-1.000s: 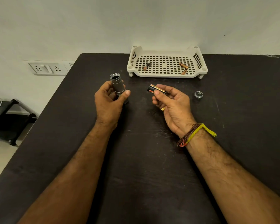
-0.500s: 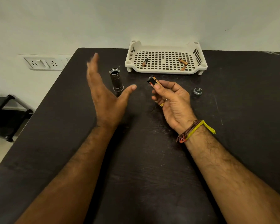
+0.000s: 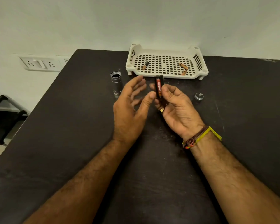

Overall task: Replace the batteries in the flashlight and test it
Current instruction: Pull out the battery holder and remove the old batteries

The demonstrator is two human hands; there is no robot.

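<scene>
Here, at a dark table (image 3: pixel 71 143), I am midway through the battery swap. My right hand (image 3: pixel 176 110) pinches a black-and-red battery (image 3: pixel 159 88) upright between thumb and fingers, just above the table's centre. My left hand (image 3: pixel 129 107) is spread wide and holds nothing, its thumb tip close against the battery's lower end; whether it quite touches, I cannot tell.

The flashlight body (image 3: pixel 116 84) stands on end at ten o'clock from the battery, open mouth up and dark inside, apart from both hands. Its loose end cap (image 3: pixel 198 96) lies at three o'clock, well clear of my right hand. Beyond, at twelve o'clock, a white slotted tray (image 3: pixel 166 47) against the wall holds three small batteries (image 3: pixel 183 66), which I judge to be the spent ones.

The step in hand looks like readying the fresh cell for loading. Next, I reckon, the left hand must take up or steady the body while the right lowers the battery in, correct end first, the polarity checked beforehand. Capping and testing remain to be done.
</scene>
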